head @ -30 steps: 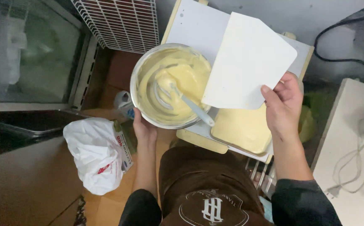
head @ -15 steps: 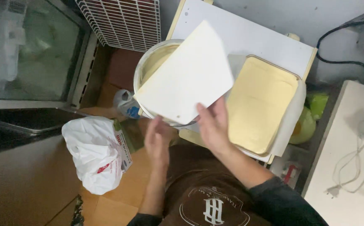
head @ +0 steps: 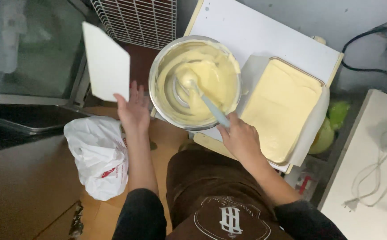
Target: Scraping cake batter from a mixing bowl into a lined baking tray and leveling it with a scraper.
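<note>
A pale blue spatula [head: 211, 106] is gripped by the right hand [head: 242, 138] in the batter-streaked steel bowl [head: 158, 71] at frame centre, while a white scraper card [head: 106, 62] is pinched clear, upper left, by the left hand [head: 133, 111], beside the filled tray [head: 280, 109].

- Spatula [head: 206, 103]: handle end hidden inside the right hand [head: 242, 140]; blade buried in batter, shape not readable.
- Mixing bowl [head: 158, 66]: base concealed by its own batter.
- Wire rack [head: 135, 20], beyond the left hand [head: 133, 111]: cut off by the top edge.
- Green object [head: 338, 113], right of the right hand: partly behind the tray's paper lining [head: 315, 129]; kind unclear.
- White cable [head: 371, 186], far right: blurred.
</note>
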